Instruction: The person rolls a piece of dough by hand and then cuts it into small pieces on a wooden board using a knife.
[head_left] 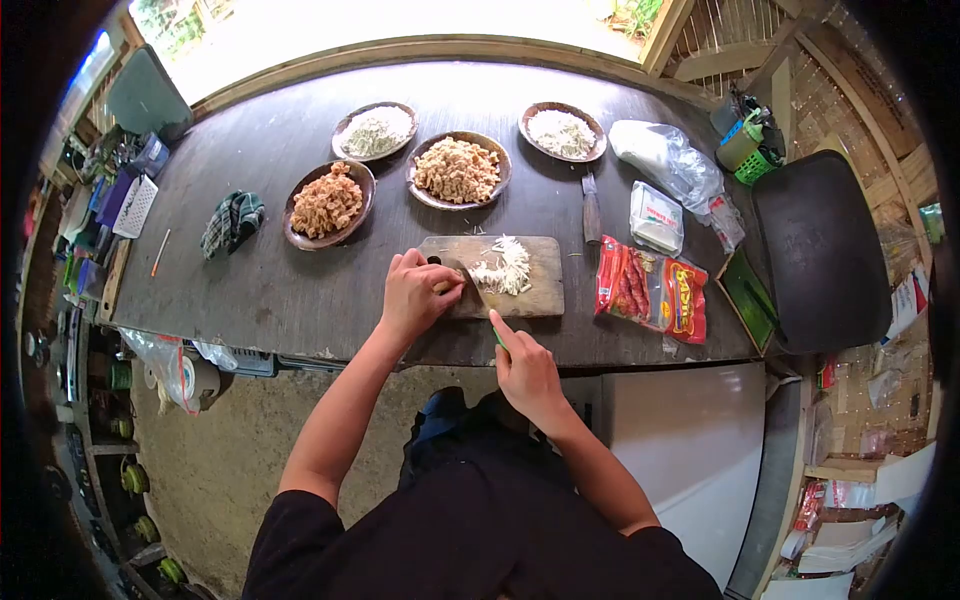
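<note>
My right hand [527, 370] is closed around the green handle of a knife [476, 290], its blade angled over the wooden cutting board [545, 295]. At the board's left side, my left hand [418, 290] has its fingers curled down against a small piece of food beside the blade. That piece is mostly hidden under the fingers, so its kind cannot be made out. A pile of thin white strips [508, 265] lies on the board to the right of the blade.
Behind the board stand plates of brown chunks [326, 204], pale brown pieces [457, 170] and white shreds [378, 131], [561, 134]. On the right lie another knife [591, 215], a red sausage packet [650, 290] and plastic bags [665, 160]. A dark checked cloth [232, 222] is at left.
</note>
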